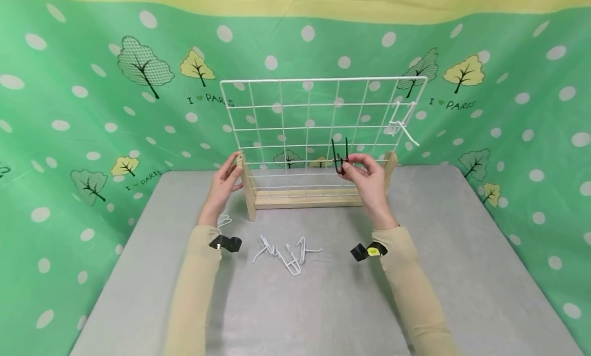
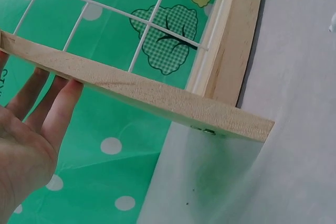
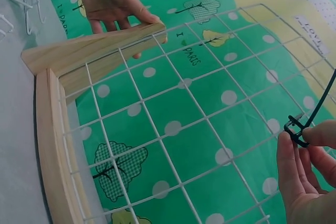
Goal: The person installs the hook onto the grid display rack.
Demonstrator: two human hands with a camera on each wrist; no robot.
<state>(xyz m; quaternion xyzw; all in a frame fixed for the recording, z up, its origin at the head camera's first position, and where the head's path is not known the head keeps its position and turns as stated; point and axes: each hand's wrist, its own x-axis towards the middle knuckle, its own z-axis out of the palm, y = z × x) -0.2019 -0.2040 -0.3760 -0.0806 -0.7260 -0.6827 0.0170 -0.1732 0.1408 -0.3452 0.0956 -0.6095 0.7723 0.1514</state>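
Observation:
A white wire grid panel [image 1: 318, 125] stands upright in a wooden base [image 1: 304, 198] on the grey table. My left hand [image 1: 227, 177] rests with straight fingers against the left wooden upright [image 2: 136, 92], steadying it. My right hand [image 1: 365, 174] pinches a black wire hook [image 1: 340, 153] and holds it against the lower right part of the grid [image 3: 199, 124]; the black hook [image 3: 307, 121] sits right at a grid wire. A white hook [image 1: 402, 125] hangs on the grid's upper right.
Several loose white hooks [image 1: 286, 252] lie on the grey table [image 1: 461, 253] in front of the base, one more [image 1: 223, 221] by my left wrist. A green dotted cloth backdrop [image 1: 69, 115] surrounds the table on three sides.

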